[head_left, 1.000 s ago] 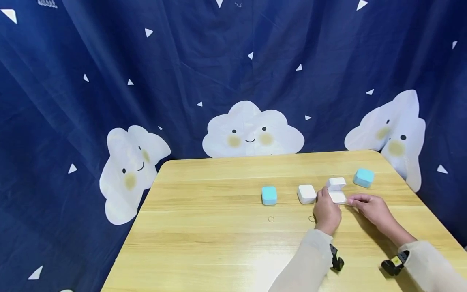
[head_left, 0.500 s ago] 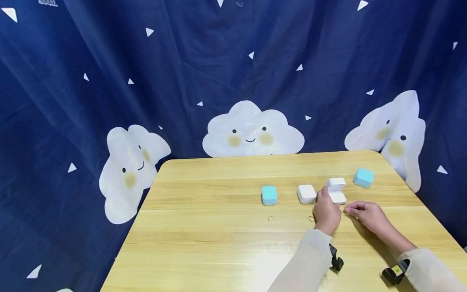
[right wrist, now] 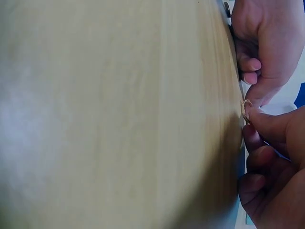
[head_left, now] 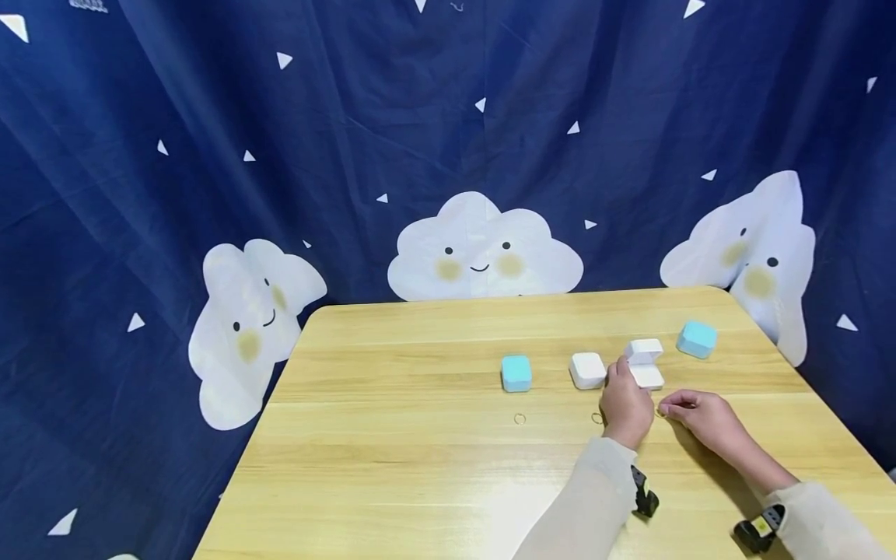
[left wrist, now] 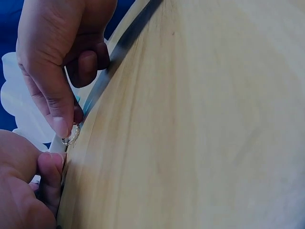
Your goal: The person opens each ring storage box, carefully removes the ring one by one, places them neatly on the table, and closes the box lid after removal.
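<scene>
A white ring box (head_left: 645, 376) stands with its lid up on the wooden table at the right. My left hand (head_left: 627, 404) grips its left side. Just in front of the box, my right hand (head_left: 707, 416) pinches a gold-coloured ring (left wrist: 72, 135) between thumb and forefinger. In the right wrist view the ring (right wrist: 245, 109) projects from those fingertips, close to the left hand (right wrist: 274, 45). Another ring (head_left: 597, 418) lies on the table by the left hand, partly hidden by it. Fingers cover part of the box's near side.
Left of the gripped box sits a closed white box (head_left: 588, 371). A light blue box (head_left: 516, 374) is further left, with a ring (head_left: 519, 418) in front of it. Another light blue box (head_left: 697, 340) stands at the back right. A dark blue curtain (head_left: 350, 155) hangs behind the table.
My right hand has moved from the box's right front edge slightly toward me, and the ring now shows at its fingertips. The left hand has stayed on the box.
</scene>
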`<state>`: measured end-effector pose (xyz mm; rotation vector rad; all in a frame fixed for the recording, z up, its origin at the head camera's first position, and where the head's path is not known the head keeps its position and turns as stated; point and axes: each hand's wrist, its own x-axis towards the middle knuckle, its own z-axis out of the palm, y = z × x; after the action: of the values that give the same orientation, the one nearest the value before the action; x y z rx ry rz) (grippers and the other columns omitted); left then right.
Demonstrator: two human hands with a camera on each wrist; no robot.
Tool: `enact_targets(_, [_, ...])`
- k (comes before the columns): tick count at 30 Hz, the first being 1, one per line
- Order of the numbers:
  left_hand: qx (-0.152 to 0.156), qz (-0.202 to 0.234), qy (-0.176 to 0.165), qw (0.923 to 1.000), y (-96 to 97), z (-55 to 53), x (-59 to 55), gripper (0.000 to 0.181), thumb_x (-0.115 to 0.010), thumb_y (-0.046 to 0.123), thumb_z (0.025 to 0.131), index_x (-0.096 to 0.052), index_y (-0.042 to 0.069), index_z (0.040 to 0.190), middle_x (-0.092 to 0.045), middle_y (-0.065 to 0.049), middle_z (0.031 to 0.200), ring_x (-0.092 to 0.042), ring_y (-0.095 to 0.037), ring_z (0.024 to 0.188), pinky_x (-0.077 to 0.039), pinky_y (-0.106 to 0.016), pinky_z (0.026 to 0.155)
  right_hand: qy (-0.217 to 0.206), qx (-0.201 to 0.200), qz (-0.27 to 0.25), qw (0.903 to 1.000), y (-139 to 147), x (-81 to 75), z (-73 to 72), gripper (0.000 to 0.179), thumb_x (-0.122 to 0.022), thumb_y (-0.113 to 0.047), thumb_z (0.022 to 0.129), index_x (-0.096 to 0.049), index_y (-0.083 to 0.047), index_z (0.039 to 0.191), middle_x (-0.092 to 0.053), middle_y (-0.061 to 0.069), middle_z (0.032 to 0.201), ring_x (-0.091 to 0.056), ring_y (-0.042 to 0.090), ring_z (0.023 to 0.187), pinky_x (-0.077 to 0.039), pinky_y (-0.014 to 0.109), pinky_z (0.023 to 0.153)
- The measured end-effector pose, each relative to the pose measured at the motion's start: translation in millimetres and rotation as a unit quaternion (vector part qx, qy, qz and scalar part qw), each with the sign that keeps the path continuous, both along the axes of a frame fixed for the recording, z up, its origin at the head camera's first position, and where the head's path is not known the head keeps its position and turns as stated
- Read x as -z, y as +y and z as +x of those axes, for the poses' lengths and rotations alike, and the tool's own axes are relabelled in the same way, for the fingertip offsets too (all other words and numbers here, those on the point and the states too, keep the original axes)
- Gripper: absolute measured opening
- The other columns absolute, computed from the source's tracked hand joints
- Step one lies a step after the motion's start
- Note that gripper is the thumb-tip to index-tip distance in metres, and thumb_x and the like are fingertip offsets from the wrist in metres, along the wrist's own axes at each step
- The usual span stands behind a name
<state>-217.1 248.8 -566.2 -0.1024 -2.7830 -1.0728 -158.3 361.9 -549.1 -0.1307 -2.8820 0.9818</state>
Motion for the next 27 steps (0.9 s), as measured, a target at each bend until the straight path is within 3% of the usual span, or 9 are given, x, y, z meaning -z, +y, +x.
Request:
enact_targets(15, [0.007,0.014,0.007,0.9998,-1.5,0.4,1.8,0.061,-0.08,0.022,0.076,-0.052,0.019,0.13,-0.06,0.006,0.113,-0.065,-0.014,0.088,-0.051,-0.03,0.065,0.004,-0.01,-0.009,0.9999,2.1,2.0,-1.0,0.018,-0.068,-0.025,0.089,-0.073,-0.009,0.091,-0.071,0.005,0.089,-0.052,0.002,0.076,-0.041,0.021,0.064])
enact_targets(22, [0.008,0.009,0.007,0.9999,-2.7,0.4,-0.8,0.063,-0.081,0.022,0.075,-0.052,0.019,0.131,-0.06,0.006,0.114,-0.065,-0.014,0.088,-0.051,-0.029,0.065,-0.019,-0.005,-0.038,0.9991,1.3,-0.4,-2.4,0.023,-0.064,-0.025,0.092,-0.071,-0.004,0.097,-0.064,0.003,0.076,-0.048,0.006,0.055,-0.04,0.025,0.05])
enact_targets(27, [0.008,0.009,0.007,0.9999,-2.6,-0.2,-1.1,0.062,-0.081,0.022,0.075,-0.053,0.018,0.13,-0.06,0.006,0.114,-0.065,-0.014,0.087,-0.051,-0.029,0.064,-0.011,0.001,-0.032,0.9994,3.7,-5.2,-5.4,0.026,-0.062,-0.024,0.093,-0.07,-0.001,0.101,-0.064,0.005,0.076,-0.049,0.007,0.05,-0.041,0.026,0.047])
